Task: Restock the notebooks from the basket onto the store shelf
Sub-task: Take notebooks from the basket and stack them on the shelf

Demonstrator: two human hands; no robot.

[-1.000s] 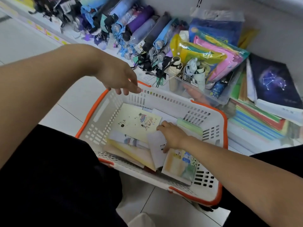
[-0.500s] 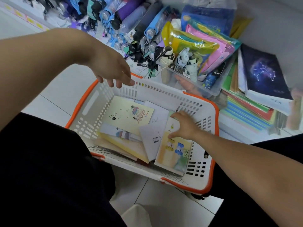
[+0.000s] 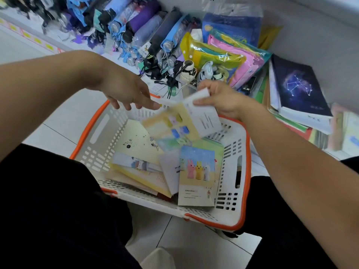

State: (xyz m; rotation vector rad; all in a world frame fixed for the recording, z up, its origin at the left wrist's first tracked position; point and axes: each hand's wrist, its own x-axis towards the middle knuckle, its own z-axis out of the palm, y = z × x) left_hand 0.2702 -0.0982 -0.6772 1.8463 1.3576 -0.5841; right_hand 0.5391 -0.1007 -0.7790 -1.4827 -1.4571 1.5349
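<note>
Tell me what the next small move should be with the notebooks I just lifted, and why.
Probably carry them right, onto the shelf's notebook stack. The right hand already holds two notebooks above the basket, and the left hand hovers free nearby.

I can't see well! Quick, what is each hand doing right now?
Left hand: open, hovering over the basket, holding nothing.
Right hand: pinching lifted notebooks.

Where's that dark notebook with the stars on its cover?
The dark star notebook lies on top of a pile of notebooks on the shelf, at the right of the head view, just right of the pink and yellow plastic folders.
</note>
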